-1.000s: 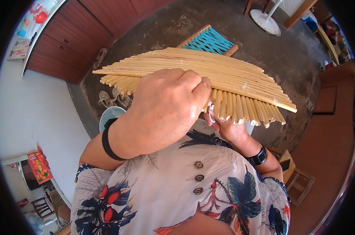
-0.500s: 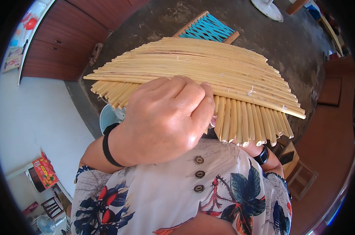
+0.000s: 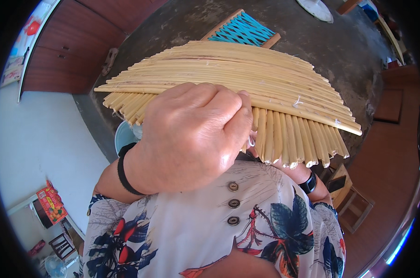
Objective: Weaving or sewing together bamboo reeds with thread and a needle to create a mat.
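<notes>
In front of my chest is a mat of pale yellow stalks (image 3: 265, 74), made of two crossing layers and cut to a rounded outline. My left hand (image 3: 194, 134), with a black band at the wrist, is closed around its near edge, fingers curled over the top layer. The ends of the lower layer stick out on both sides of that hand. Under the mat is my right hand (image 3: 288, 170), mostly hidden, with a black watch (image 3: 308, 183) on its wrist; its fingers cannot be made out. A white thread loop (image 3: 251, 141) shows beside my left hand. Small thread tufts dot the top layer.
A low wooden stool with turquoise cord webbing (image 3: 242, 31) stands on the dark floor beyond the mat. A light-blue bucket (image 3: 123, 138) is at left, below the mat. Reddish-brown cabinets (image 3: 75, 46) line the far left. A small wooden stool (image 3: 344, 192) stands at right.
The mat and my left hand sit slightly higher and further left in the picture, along with much of the surroundings. The white thread loop beside my left hand shows more clearly. My left hand keeps its grip.
</notes>
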Tool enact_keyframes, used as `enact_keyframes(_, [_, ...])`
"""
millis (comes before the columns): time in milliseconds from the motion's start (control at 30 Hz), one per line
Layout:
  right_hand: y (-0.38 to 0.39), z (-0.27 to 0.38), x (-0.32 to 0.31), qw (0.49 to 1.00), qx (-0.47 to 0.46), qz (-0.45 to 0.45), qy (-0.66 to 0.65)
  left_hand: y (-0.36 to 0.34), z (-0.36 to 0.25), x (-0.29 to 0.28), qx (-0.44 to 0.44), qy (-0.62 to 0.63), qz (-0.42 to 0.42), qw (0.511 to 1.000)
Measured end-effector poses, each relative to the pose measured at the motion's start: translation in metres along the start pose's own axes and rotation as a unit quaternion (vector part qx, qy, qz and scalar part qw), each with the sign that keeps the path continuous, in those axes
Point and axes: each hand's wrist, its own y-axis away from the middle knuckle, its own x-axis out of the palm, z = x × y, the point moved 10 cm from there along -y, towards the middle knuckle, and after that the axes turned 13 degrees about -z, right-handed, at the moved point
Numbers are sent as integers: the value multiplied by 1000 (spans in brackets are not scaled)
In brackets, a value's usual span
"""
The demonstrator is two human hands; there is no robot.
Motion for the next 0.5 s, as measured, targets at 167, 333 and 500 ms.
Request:
enact_keyframes(167, [-3,1,-1,985,-21,-29,169,-2,-5,0,34,-27,-36,998])
enact_keyframes(333, [-4,9,-1,980,-71,-77,172,-2,-5,1,33,-31,-28,999])
enact_keyframes(500, [-9,14,-6,970,-128,-131,157,-4,-8,2,41,-34,-17,998])
